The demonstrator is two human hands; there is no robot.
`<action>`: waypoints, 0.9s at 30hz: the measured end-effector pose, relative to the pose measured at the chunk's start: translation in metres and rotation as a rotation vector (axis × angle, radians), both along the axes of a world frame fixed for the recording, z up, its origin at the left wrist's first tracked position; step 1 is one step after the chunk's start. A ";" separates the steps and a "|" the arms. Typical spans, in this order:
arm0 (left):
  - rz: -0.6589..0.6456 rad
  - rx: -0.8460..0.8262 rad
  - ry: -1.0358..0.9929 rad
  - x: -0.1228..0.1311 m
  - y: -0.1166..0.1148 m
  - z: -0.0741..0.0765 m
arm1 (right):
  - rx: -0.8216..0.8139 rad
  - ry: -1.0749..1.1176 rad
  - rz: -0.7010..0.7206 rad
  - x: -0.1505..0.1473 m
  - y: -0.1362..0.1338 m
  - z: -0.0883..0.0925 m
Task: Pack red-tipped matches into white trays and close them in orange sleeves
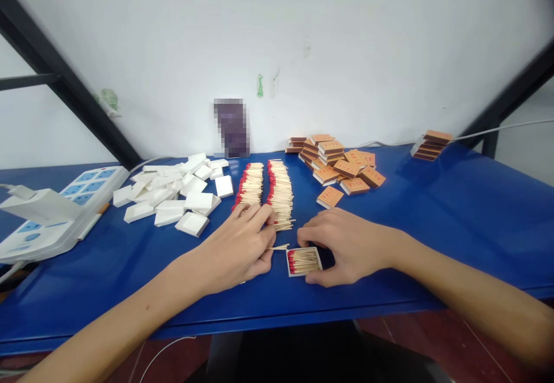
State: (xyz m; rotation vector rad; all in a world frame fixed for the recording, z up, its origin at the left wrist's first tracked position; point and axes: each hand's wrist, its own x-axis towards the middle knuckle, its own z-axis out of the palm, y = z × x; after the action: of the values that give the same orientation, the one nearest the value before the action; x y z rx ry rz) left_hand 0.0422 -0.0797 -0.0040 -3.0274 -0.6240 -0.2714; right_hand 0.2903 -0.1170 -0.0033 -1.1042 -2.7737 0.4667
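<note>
A small white tray point(304, 261) holding red-tipped matches lies on the blue table point(433, 221) near its front edge. My right hand point(341, 244) curls around the tray's right side, thumb and fingers steadying it. My left hand point(240, 244) sits just left of the tray, fingers closed in a pinch on a few matches point(279, 247) that stick out toward the tray. Directly behind both hands lie two long rows of loose matches point(266, 190).
A heap of empty white trays point(177, 190) lies at the left. Orange matchbox sleeves point(341, 166) are piled at the right, with a smaller stack point(430, 143) farther right. A white power strip point(56, 210) sits at the far left edge.
</note>
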 end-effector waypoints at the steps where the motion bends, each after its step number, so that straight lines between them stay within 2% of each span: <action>1: 0.001 -0.009 -0.003 0.000 0.000 0.001 | -0.003 0.001 0.001 0.000 0.000 0.000; 11: -0.001 0.033 0.019 -0.002 0.003 -0.005 | -0.033 -0.013 -0.015 0.000 0.001 0.001; 18: -0.008 0.058 -0.105 0.000 0.002 -0.001 | -0.036 -0.014 -0.051 -0.001 0.001 0.003; 24: -0.070 -0.111 -0.225 0.004 -0.006 0.002 | -0.026 0.037 -0.079 -0.006 0.004 -0.003; 27: -0.090 -0.142 -0.212 0.005 -0.006 0.000 | -0.050 0.070 -0.072 -0.008 0.005 -0.008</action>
State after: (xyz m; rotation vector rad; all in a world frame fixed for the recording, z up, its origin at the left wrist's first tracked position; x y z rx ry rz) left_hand 0.0472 -0.0854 -0.0037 -3.1947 -0.5404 -0.5826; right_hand 0.2824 -0.1116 -0.0111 -1.1699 -2.6661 0.5580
